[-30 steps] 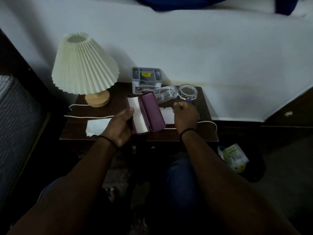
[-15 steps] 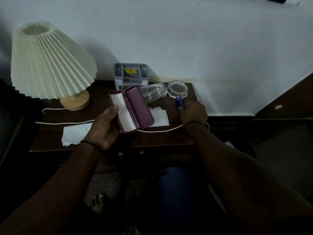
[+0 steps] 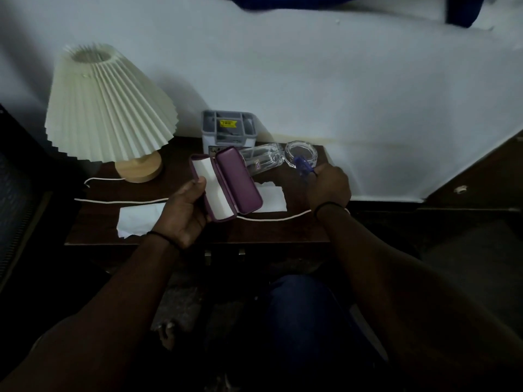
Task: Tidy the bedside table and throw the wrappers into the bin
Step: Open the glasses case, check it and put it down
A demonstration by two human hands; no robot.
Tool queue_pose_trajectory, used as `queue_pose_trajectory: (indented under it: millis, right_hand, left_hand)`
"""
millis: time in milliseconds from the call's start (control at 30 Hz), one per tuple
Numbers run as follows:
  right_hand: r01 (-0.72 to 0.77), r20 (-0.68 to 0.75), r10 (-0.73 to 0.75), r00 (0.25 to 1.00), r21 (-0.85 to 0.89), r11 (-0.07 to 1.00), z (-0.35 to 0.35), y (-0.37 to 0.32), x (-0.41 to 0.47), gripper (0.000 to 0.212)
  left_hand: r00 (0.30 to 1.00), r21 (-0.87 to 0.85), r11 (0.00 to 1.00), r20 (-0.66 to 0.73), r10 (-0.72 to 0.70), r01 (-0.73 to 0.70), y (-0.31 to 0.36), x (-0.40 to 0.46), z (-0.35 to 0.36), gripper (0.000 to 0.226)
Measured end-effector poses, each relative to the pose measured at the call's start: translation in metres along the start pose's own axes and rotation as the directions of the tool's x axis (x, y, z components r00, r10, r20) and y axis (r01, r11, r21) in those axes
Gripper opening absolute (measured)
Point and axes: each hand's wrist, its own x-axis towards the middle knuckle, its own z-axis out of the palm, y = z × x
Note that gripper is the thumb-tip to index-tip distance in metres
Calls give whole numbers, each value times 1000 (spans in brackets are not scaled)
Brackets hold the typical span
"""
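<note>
My left hand (image 3: 185,213) grips an open purple case (image 3: 226,185) with a white lining, held above the dark wooden bedside table (image 3: 283,236). My right hand (image 3: 328,188) is closed on a small blue object (image 3: 303,165), lifted just in front of a clear glass ashtray (image 3: 301,154). A white paper wrapper (image 3: 138,217) lies at the table's front left. Another white paper (image 3: 271,198) lies partly under the case. A clear glass (image 3: 261,161) lies on its side beside the ashtray.
A pleated cream lamp (image 3: 107,106) on a wooden base stands at the left. A grey organiser box (image 3: 229,128) sits against the white wall. A white cord (image 3: 121,200) runs across the table. My knee in blue fabric (image 3: 305,312) is below the table's front edge.
My right hand has lifted the small blue object from the table near the ashtray. The left hand keeps hold of the open case. The camera view has shifted; the bin at the lower right is out of view.
</note>
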Motion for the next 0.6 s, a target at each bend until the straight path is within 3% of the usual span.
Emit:
queue_pose_trajectory:
  millis: [233, 333, 500, 600]
  right_hand:
    - [71, -156, -28, 987, 276, 959, -19, -32, -54, 15]
    - [70, -136, -6, 991, 473, 878, -21, -46, -81, 14]
    - [168, -115, -124, 986, 578, 798, -25, -68, -125, 14]
    - [151, -50, -160, 986, 672, 725, -29, -82, -142, 15]
  left_hand:
    - [999, -5, 999, -20, 36, -36, 10, -20, -3, 43]
    - [998, -3, 998, -22, 62, -62, 15, -36, -5, 40]
    - [995, -8, 995, 3, 97, -97, 20, -58, -4, 30]
    - [994, -10, 995, 28, 103, -103, 21, -64, -5, 33]
